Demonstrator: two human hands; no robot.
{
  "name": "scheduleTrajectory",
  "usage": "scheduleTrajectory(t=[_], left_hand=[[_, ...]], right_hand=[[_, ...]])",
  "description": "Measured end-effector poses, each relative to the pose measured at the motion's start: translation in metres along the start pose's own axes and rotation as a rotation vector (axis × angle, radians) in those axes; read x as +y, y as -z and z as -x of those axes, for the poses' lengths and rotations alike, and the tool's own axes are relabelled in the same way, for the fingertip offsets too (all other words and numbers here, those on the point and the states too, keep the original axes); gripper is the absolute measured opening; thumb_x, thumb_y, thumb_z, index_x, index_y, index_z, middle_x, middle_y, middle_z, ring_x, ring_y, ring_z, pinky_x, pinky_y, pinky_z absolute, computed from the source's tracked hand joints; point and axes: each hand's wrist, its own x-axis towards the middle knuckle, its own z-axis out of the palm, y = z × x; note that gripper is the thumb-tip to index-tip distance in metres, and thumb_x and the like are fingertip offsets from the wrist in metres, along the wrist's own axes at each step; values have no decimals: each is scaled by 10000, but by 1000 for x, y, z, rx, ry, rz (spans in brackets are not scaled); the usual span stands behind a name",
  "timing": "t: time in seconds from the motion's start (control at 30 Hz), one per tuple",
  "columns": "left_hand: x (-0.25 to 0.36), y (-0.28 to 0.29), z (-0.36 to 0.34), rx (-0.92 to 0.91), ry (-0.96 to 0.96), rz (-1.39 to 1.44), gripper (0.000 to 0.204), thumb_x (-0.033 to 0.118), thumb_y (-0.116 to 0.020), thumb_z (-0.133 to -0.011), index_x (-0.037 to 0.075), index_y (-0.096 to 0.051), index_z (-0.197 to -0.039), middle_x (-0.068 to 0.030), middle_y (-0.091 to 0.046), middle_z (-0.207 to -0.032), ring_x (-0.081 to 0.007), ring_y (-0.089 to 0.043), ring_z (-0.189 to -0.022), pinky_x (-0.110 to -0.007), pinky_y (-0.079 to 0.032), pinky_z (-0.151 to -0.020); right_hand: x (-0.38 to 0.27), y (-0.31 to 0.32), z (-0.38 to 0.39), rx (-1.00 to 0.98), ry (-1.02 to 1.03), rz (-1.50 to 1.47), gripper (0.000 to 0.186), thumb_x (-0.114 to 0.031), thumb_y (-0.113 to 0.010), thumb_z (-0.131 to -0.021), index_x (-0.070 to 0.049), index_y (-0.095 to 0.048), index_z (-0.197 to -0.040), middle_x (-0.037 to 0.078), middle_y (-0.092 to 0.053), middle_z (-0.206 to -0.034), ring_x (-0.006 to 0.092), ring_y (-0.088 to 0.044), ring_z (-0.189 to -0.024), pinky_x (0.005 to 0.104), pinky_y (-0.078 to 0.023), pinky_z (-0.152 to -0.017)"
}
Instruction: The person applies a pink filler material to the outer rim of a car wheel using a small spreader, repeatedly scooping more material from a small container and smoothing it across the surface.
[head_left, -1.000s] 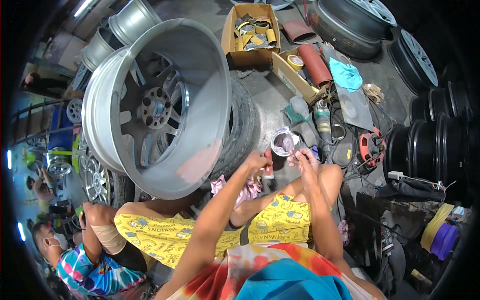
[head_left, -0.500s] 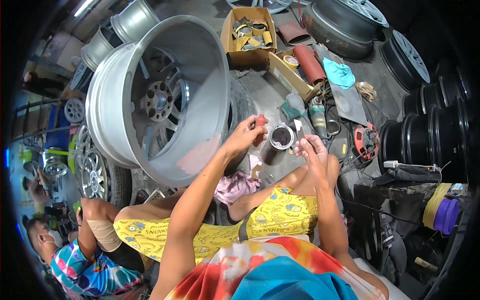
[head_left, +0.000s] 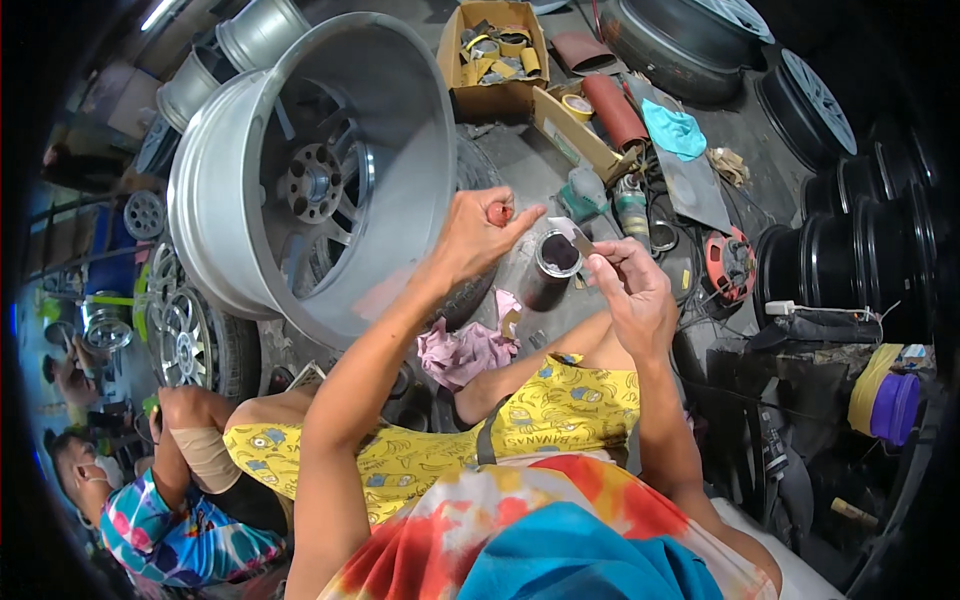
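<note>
My left hand (head_left: 472, 232) is closed around a small red tube-like item (head_left: 500, 213), its rounded end turned up and its thumb stretched toward the can. My right hand (head_left: 636, 295) pinches a thin flat metal spatula (head_left: 581, 242) with whitish paste at its tip. Between the hands stands an open metal can (head_left: 540, 290) holding dark grey contents; the spatula's tip is above its right rim. Left of my left arm a large silver wheel rim (head_left: 215, 200) stands on edge, with a pale pinkish patch inside its barrel. A pink cloth (head_left: 462, 355) lies below the left hand.
Beyond the can are a green sander (head_left: 585, 195), a grinder (head_left: 632, 212) and cardboard boxes (head_left: 498, 98) with tape rolls. A red cable reel (head_left: 728, 266) and black rims (head_left: 830, 265) stand at right. Another person (head_left: 190, 500) sits at left.
My left hand has risen and turned, so the red item shows its end. My right hand has moved up slightly, bringing the spatula left to the can's rim.
</note>
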Motion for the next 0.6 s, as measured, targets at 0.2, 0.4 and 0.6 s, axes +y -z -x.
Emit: scheduleTrajectory(t=[0.2, 0.4, 0.6], left_hand=[[27, 12, -1, 30, -268, -69, 481, 241, -735, -978, 3, -493, -637, -143, -356, -555, -240, -274, -533, -393, -308, -466], [32, 12, -3, 57, -490, -99, 423, 158, -735, -970, 0, -488, -665, -141, -339, -571, -246, -278, -516, -377, -288, -462], [33, 17, 0, 27, -458, -227, 412, 169, -775, -936, 12, -487, -686, -177, -415, -589, -343, -316, -545, -384, -329, -464]], right_hand=[[-41, 1, -2, -36, 221, 181, 140, 3, -704, -955, 38, -688, -1089, 43, -676, -960, 87, -631, -833, 229, -515, -743], [-73, -5, -3, -5, 385, 438, 151, 29, -739, -889, 12, -756, -1038, 63, -671, -876, 102, -622, -743, 237, -496, -641], [-71, -13, -5, 28, 458, 425, 164, 23, -756, -871, -18, -764, -1030, 42, -650, -826, 88, -575, -629, 241, -431, -541]])
